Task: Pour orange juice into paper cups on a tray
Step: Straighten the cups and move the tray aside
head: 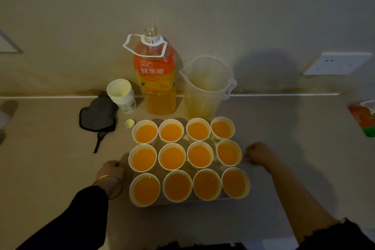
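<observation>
Twelve paper cups [172,157] stand on the tray [192,202] in three rows of four. Every cup is full of orange juice nearly to the top, so the pouring looks done.

The left hand [110,170] is just beside the left side of the tray. The right hand [256,155] is just beside its right side. The fingers of both hands are curled in. It is too dark to tell if they are holding the tray's edge or only resting next to it.

Behind the tray stands the big juice bottle [155,75], open and about half full. Next to the bottle is a see-through jug [207,87]. A stack of spare cups [121,95] and a small cap [129,123] sit behind the tray's left corner, on the counter [50,168].

I think the tray will feel heavy and wobbly now. The cups are thin paper and would squash if squeezed. The juice will slosh over if the tray tips. It seems best to hold the tray by both sides, keep it flat, and move it slowly.
</observation>
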Tool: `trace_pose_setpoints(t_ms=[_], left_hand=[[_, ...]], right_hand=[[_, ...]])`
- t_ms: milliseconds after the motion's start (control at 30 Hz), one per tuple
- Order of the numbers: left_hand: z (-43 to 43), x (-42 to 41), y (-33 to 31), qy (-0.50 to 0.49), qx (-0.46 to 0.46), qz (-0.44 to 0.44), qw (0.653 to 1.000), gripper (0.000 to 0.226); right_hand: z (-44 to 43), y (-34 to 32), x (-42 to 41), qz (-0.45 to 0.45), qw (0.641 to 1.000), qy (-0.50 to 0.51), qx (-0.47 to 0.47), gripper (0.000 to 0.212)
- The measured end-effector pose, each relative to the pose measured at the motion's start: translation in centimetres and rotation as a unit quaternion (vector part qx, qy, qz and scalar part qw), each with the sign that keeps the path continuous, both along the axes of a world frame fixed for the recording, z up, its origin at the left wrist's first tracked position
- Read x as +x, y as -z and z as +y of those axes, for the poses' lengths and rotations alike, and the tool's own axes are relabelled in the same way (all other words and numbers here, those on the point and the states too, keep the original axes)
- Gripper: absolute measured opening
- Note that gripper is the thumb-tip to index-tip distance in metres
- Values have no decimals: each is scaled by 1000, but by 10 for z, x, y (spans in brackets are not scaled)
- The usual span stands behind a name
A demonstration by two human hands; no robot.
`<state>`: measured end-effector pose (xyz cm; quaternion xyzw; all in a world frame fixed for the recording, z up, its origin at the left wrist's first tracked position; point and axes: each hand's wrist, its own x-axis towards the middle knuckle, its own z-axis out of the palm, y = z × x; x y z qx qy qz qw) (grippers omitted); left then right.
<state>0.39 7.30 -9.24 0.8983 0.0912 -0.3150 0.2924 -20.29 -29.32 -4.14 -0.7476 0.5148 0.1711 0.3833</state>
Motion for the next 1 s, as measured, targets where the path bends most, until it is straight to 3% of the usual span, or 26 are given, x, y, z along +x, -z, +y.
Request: trace_pose_setpoints(t_ms=[100,167,267,367,533,600,733,1000], left_hand=[[-5,-14,-9,84,-5,48,995,16],[-8,-19,-19,116,-46,75,989,12],[-10,-19,-29,163,-79,81,980,26],[-10,-13,-30,203,-54,55,976,52],[-17,-10,-33,227,-14,35,973,66],[-22,-8,-36,239,-3,33,970,62],[-27,-7,-34,252,21,25,967,31],[-26,-11,-30,235,13,-11,972,29]], right_hand=[[15,4,-8,10,988,-86,126,13],[18,8,-7,-1,985,-129,113,15],[21,12,1,2,983,-170,68,21],[24,13,6,16,979,-201,19,16],[24,13,10,33,980,-195,17,15],[22,13,11,30,980,-192,33,16],[19,12,15,31,980,-189,44,26],[20,18,15,-1,983,-183,31,17]])
